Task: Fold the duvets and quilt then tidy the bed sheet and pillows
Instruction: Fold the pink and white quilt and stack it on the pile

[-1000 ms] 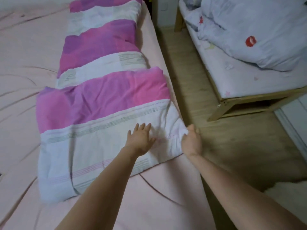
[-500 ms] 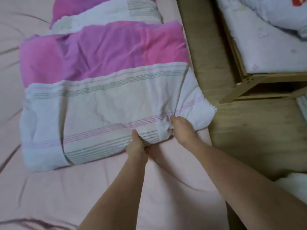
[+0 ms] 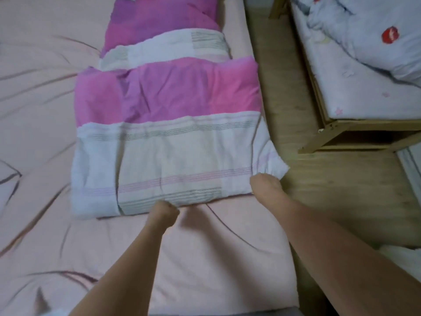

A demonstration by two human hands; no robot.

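Both hands grip the near hem of the long-folded pink, purple and white striped duvet (image 3: 168,142). Left hand (image 3: 163,209) clutches at 6 o'clock, right hand (image 3: 264,183) at 4 o'clock, probably to fold it away along the pink bed sheet (image 3: 41,110).

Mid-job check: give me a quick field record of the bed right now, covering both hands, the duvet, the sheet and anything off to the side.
left hand: grip on the near edge of the duvet, fingers curled
right hand: grip on the near right corner
duvet: pink, purple and white stripes, folded into a long strip along the bed's right side
bed sheet: pink, creased
second bed: wooden frame, right of the floor gap, bedding heaped on it
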